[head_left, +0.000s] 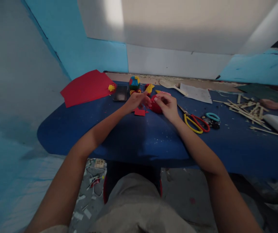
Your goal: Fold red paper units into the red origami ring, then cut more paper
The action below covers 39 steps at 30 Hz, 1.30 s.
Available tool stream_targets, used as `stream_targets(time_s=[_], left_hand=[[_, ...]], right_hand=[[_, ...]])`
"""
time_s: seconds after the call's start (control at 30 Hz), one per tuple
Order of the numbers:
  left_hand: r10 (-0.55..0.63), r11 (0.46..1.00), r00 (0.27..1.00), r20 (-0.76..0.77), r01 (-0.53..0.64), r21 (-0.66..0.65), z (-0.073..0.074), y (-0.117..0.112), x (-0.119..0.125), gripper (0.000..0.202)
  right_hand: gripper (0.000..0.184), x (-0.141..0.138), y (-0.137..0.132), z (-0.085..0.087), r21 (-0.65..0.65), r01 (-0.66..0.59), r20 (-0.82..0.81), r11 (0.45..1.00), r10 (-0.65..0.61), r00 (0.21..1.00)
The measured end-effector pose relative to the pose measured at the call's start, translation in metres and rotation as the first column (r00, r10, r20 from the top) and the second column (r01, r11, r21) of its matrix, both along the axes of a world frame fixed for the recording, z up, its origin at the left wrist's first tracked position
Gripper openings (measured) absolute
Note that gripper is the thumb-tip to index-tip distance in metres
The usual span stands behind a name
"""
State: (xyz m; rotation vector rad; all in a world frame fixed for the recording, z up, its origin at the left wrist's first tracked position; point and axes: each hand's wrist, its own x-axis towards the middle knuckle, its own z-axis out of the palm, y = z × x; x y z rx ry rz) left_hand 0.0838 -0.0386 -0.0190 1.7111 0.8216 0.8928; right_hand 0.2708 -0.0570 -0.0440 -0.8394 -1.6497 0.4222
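At the middle of the dark blue bench [129,142], the right hand [167,104] is gripping a round red paper ball [155,107]. The left hand [136,101], fingers loosely bent, is touching it, though its grip is unclear. A small red paper scrap [139,112] is lying just beside.

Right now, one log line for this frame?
left hand: touching red paper piece | right hand: gripping same piece | nearby: red scrap, scissors | surface: blue table
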Motion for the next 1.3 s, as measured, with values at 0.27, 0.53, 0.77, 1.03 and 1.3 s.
stream_targets(time_s=[0.27, 0.53, 0.77, 1.03, 1.3], left_hand=[[-0.17, 0.933, 0.976, 0.138, 0.205, -0.297, 0.005, 0.0, -0.011, 0.026], [-0.083, 0.99, 0.997, -0.005, 0.083, 0.11, -0.004, 0.008, -0.008, 0.013], [0.016, 0.935, 0.995, -0.1, 0.021, 0.353, -0.012, 0.013, -0.009, 0.019], [0.043, 0.904, 0.993, -0.113, 0.01, 0.428, -0.012, 0.011, -0.007, 0.02], [0.194, 0.767, 0.954, -0.229, -0.002, 0.641, -0.012, 0.005, -0.008, 0.022]], right_hand=[[0.016, 0.01, -0.011, 0.011, 0.352, -0.042, 0.293, 0.935, -0.067, 0.954], [0.029, 0.003, -0.002, 0.006, -0.396, -0.158, -0.133, 0.904, 0.114, 0.985], [0.02, 0.001, -0.006, 0.011, -0.691, -0.4, -0.451, 0.602, 0.074, 0.889], [0.02, 0.004, -0.009, 0.01, -0.538, -0.182, -0.198, 0.823, 0.086, 0.976], [0.019, 0.003, -0.012, 0.009, -0.012, 0.057, 0.391, 0.998, -0.048, 0.919]])
